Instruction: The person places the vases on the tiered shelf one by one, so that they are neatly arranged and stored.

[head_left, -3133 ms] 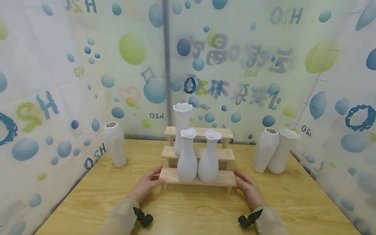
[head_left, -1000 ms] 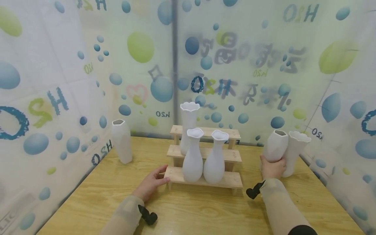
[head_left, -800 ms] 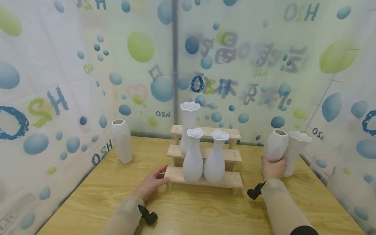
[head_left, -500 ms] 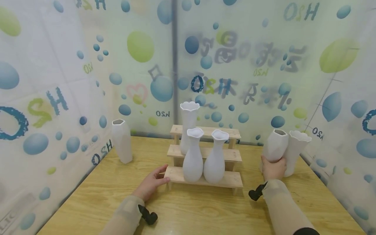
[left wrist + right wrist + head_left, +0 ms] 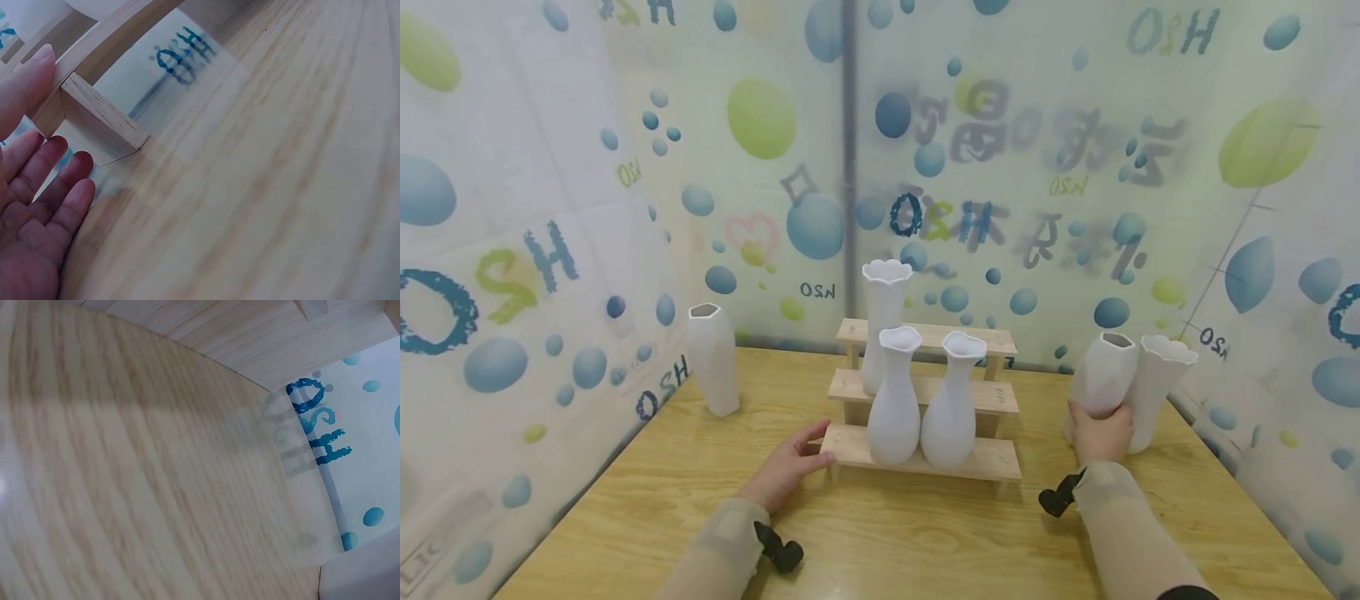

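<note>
A three-step wooden stand [image 5: 992, 460] stands mid-table. Its lowest step bears two white bottle-shaped vases [image 5: 892, 425] [image 5: 949, 429] side by side; a tall scalloped-rim vase [image 5: 886, 308] rises behind them on the middle step. At the left end of the lowest step, my left hand [image 5: 784, 468] holds the board between thumb and index finger, the other fingers loosely bent below it in the left wrist view. Over on the right, my right hand [image 5: 1101, 433] grips the lower body of a white faceted vase [image 5: 1103, 375], which leans slightly. My right fingers are out of the right wrist view.
Another scalloped-rim vase [image 5: 1157, 383] stands right beside the gripped one, overlapped by it. A second faceted vase [image 5: 715, 367] is at the table's back left. Patterned curtains [image 5: 760, 117] enclose the wooden table [image 5: 880, 542] at the back and both sides.
Since the earliest frame, my right hand has left the stand's right end and moved right to grip the faceted vase. My left hand has stayed on the stand. Little differs over the last second.
</note>
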The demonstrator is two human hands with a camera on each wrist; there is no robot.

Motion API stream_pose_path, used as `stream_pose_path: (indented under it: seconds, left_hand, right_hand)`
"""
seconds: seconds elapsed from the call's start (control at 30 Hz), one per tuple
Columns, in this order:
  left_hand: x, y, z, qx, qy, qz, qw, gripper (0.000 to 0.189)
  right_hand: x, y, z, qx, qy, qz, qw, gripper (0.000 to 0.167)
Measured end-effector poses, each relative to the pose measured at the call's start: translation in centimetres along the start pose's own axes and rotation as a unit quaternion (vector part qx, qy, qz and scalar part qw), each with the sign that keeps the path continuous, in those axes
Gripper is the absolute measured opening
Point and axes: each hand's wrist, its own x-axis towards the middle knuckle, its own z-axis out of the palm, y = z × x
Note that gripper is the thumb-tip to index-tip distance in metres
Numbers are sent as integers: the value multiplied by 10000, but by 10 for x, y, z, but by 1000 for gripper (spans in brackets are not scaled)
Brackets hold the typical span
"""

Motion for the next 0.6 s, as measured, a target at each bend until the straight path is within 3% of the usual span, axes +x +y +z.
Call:
stream_pose_path:
  seconds: [0.27, 0.6]
  left_hand:
    - [0, -1, 0, 14, -11, 64, 10000, 69]
    - [-2, 2, 1, -9, 7, 27, 10000, 67]
  right_hand:
    - [-2, -4, -2, 74, -161, -228, 9996, 81]
    - [-9, -24, -12, -35, -455, -493, 9977, 82]
